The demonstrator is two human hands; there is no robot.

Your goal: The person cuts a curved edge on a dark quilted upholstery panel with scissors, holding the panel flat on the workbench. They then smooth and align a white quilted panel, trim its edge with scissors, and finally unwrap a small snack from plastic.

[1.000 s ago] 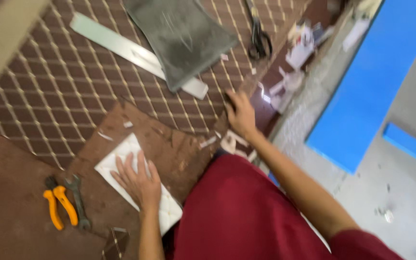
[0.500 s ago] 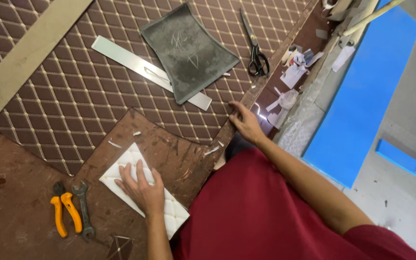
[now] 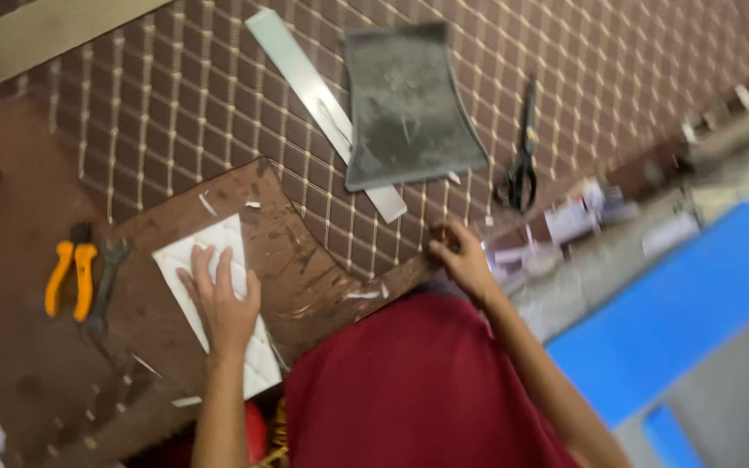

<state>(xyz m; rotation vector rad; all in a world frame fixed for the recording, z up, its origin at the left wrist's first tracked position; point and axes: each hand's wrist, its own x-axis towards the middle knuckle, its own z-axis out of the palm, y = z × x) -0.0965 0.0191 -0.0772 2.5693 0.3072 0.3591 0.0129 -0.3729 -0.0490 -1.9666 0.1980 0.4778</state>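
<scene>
My left hand [image 3: 220, 299] lies flat, fingers spread, on a white quilted sheet piece [image 3: 191, 260] that rests on a brown board [image 3: 296, 260]. My right hand [image 3: 461, 258] reaches out to the edge of the brown diamond-quilted material [image 3: 218, 104], fingers curled at its border; whether it pinches anything I cannot tell. A dark red cloth [image 3: 418, 390] covers my lap between both arms.
A metal ruler [image 3: 305, 87] lies under a grey curved sheet [image 3: 409, 104]. Black scissors [image 3: 522, 165] lie to the right of it. Orange-handled pliers [image 3: 71, 277] and a spanner [image 3: 107, 282] sit at the left. A blue panel [image 3: 695, 295] and paper scraps [image 3: 565, 225] lie at the right.
The view has swung left and closer. My left hand stays pressed on the white piece; my right hand stays at the material's edge.
</scene>
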